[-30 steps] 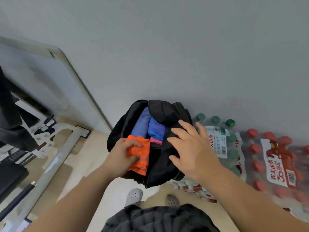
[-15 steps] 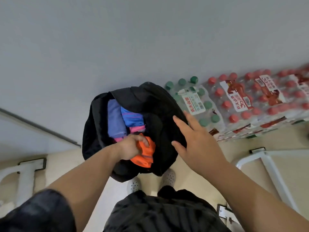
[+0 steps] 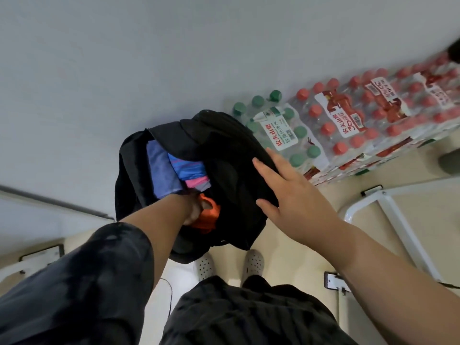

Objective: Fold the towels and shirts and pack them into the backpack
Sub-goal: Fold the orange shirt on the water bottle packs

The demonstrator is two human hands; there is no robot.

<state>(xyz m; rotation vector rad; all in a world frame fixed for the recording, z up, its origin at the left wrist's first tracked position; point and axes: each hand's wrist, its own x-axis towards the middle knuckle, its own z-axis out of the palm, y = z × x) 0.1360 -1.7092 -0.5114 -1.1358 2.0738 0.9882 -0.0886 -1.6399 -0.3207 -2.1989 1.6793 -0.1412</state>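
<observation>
- Orange cloth point(image 3: 207, 216) sits partway inside the black backpack point(image 3: 231, 155), with the left hand point(image 3: 193, 210) keeping its grip clamped on it.
- Right hand point(image 3: 286, 195), grip apart, rests flat on the backpack.
- Blue towel point(image 3: 161, 170) and striped piece point(image 3: 191, 170) lie packed; closing is likely left.

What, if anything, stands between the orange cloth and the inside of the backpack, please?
Nothing visible: the left hand holds the orange cloth in the open mouth of the backpack, beside the purple cloth; the right hand rests flat on its black front.
</observation>
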